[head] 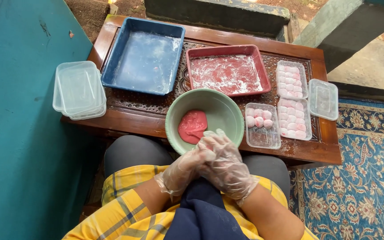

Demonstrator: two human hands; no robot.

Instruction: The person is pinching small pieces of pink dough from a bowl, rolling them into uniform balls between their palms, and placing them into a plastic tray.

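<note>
Pressing two hands together over the lap, a seated person in thin clear gloves works just in front of a green bowl (221,111) that sits at the near edge of a carved wooden table (316,153). The right hand (227,166) is cupped over the left hand (181,171), palms closed against each other; whether anything lies between them cannot be told. A lump of pink dough (192,126) rests in the bowl's near-left part, just beyond the fingertips and slightly closer to the left hand, its long axis running roughly away from the person. Right of the bowl stands a clear container (263,133) with a few pale pink balls (258,119), and beyond that, two filled containers (292,100). Behind the bowl lie a floured red tray (227,73) and a blue tray (144,57); stacked clear lids (78,90) sit far left of the bowl.
</note>
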